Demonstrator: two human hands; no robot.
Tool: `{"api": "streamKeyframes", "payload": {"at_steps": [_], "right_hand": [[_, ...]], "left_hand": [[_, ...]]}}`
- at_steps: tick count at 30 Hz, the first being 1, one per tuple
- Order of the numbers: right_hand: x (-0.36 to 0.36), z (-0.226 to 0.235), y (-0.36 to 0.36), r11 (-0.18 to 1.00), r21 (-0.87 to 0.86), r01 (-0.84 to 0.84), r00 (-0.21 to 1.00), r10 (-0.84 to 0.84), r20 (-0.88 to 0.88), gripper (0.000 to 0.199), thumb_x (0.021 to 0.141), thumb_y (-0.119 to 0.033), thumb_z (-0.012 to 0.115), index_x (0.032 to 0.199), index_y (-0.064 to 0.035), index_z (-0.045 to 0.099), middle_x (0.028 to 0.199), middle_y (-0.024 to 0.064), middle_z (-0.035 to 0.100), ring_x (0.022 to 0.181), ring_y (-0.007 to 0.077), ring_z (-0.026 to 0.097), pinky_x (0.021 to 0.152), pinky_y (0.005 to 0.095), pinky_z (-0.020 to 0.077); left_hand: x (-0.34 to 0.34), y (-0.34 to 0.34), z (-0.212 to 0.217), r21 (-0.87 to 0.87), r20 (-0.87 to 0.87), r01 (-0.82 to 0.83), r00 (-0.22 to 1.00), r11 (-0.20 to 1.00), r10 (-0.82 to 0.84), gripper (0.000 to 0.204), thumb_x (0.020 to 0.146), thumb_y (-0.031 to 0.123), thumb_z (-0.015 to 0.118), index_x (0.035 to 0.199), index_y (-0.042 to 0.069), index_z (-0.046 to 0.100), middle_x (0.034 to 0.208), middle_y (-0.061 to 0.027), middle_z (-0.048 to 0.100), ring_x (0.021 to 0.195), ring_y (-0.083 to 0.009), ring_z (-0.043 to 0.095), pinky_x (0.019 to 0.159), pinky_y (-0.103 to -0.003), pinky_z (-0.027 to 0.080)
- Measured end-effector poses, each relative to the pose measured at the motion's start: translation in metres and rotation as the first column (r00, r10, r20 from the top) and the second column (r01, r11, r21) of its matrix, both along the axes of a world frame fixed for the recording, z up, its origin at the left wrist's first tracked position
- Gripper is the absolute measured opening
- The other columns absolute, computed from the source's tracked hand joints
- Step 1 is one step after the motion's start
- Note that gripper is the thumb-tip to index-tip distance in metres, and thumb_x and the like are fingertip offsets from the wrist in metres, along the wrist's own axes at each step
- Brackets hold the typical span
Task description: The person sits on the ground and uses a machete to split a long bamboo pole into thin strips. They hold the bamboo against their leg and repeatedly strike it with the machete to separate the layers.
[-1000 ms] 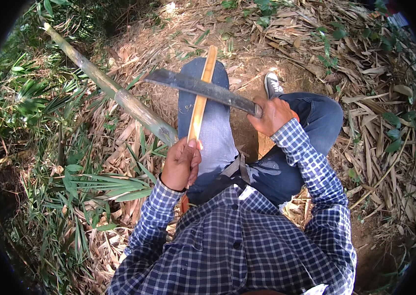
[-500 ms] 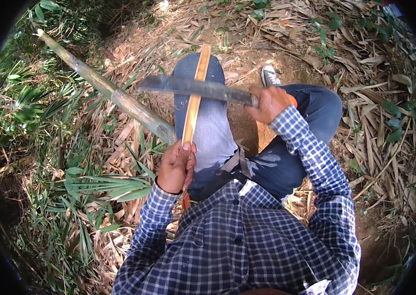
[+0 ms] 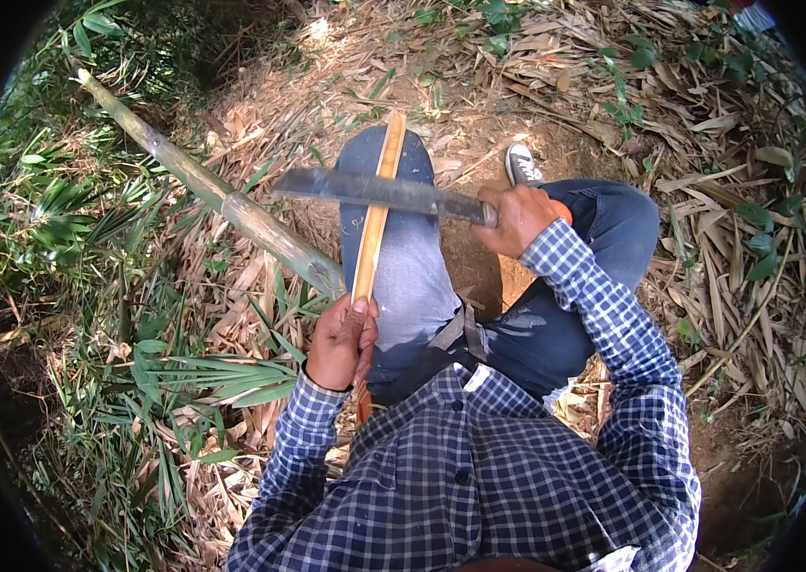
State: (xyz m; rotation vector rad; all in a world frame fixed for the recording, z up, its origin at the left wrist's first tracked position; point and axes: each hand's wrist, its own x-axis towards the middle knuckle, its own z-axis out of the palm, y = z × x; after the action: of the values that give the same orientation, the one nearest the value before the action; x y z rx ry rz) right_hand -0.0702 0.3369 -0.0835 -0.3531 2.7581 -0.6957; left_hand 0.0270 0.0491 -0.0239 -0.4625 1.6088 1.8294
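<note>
A split bamboo strip (image 3: 370, 248), pale yellow inside, lies lengthwise over my left thigh and knee. My left hand (image 3: 341, 341) is closed round its near end, thumb pressed on top. In my right hand (image 3: 519, 221) is a machete with an orange handle (image 3: 562, 212), the fingers wrapped round the grip. The machete's dark blade (image 3: 365, 191) points left and crosses the strip above the knee. From this angle I cannot tell whether the edge bites into the strip or only rests on it.
A long green bamboo pole (image 3: 269, 227) slants from the far left to beside my left knee. Dry bamboo leaves (image 3: 727, 114) cover the ground. Green shoots (image 3: 231, 372) grow on the left. My shoe (image 3: 523, 165) stands beyond the right knee.
The strip and both hands sit slightly lower in the picture, along with the whole scene. The machete still lies across the strip, nearer its far tip. Both grips are unchanged.
</note>
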Motion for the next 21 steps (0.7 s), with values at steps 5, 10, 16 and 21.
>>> {"api": "streamKeyframes", "payload": {"at_steps": [5,10,16,21], "right_hand": [[-0.029,-0.01,0.012,0.986,0.038,0.162,0.983,-0.164,0.086,0.033,0.079,-0.035,0.065,0.093,-0.0048,0.07,0.066,0.0174,0.066,0.062,0.0349,0.067,0.062,0.0467,0.0557],[-0.016,-0.007,0.013,0.985,0.014,0.174,0.978,-0.174,0.116,0.038,0.083,-0.032,0.061,0.107,-0.0044,0.069,0.069,0.0176,0.068,0.063,0.0314,0.068,0.064,0.045,0.0568],[0.064,0.007,-0.021,0.996,-0.088,-0.034,0.997,0.029,-0.066,0.029,0.076,-0.036,0.07,0.089,-0.0111,0.066,0.06,0.0159,0.064,0.058,0.0369,0.065,0.057,0.0479,0.0523],[0.04,-0.009,-0.012,0.993,-0.093,0.07,0.987,-0.083,-0.139,0.03,0.075,-0.036,0.07,0.09,-0.0104,0.067,0.062,0.0169,0.064,0.061,0.0372,0.066,0.058,0.0491,0.0524]], "left_hand": [[-0.001,0.001,0.001,0.014,0.009,0.015,1.0,1.0,-0.015,0.03,0.106,0.029,0.037,0.095,0.004,0.049,0.056,0.0026,0.036,0.035,-0.0062,0.031,0.032,-0.022,0.029],[-0.006,0.001,-0.002,0.015,0.02,0.0,1.0,1.0,-0.001,0.033,0.107,0.031,0.036,0.093,0.004,0.05,0.056,0.0024,0.037,0.037,-0.0068,0.035,0.033,-0.023,0.033],[-0.015,0.012,-0.007,0.072,0.132,-0.066,0.99,0.995,0.056,0.032,0.107,0.032,0.035,0.096,0.005,0.049,0.06,0.0014,0.041,0.037,-0.0081,0.038,0.034,-0.024,0.036],[-0.009,0.01,-0.003,0.116,0.111,-0.08,0.992,0.99,0.067,0.031,0.107,0.031,0.036,0.093,0.006,0.048,0.059,0.0025,0.038,0.037,-0.0067,0.032,0.032,-0.023,0.03]]}}
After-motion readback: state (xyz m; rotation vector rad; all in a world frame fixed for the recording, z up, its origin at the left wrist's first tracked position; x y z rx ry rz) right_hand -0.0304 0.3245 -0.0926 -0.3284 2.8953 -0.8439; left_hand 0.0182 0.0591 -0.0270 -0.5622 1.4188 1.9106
